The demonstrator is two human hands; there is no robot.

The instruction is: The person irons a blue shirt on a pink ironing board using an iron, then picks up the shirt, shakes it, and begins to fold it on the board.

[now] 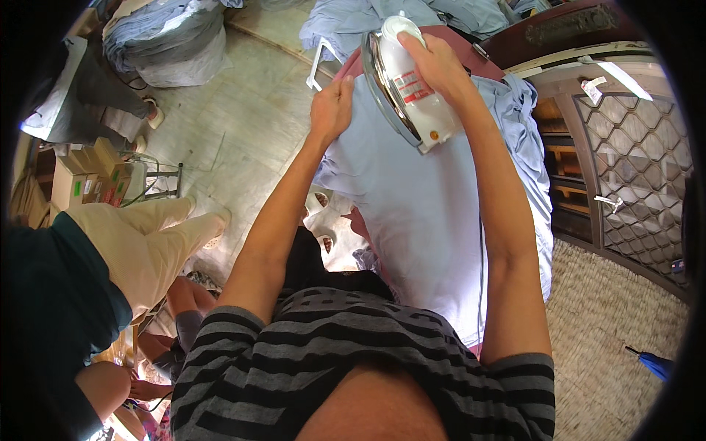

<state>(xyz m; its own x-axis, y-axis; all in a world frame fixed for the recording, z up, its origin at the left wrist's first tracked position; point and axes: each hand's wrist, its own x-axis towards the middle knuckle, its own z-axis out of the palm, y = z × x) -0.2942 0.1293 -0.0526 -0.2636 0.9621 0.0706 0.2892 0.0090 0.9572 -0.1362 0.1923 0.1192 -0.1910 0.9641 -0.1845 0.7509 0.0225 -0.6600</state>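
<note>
My right hand is wrapped round the handle of a white clothes iron with a red-and-white label. The iron is tilted, its shiny metal soleplate turned to the left, over a light blue garment spread on the ironing board. Whether the iron touches the cloth I cannot tell. At the garment's left edge, near the board's far end, my left hand is closed on the cloth. A dark power cord runs along the board beside my right forearm.
Heaped blue garments lie beyond the board. A white bracket-shaped piece sticks out near my left hand. At right stands a metal lattice door; cardboard boxes and people are at left. A blue umbrella lies low right.
</note>
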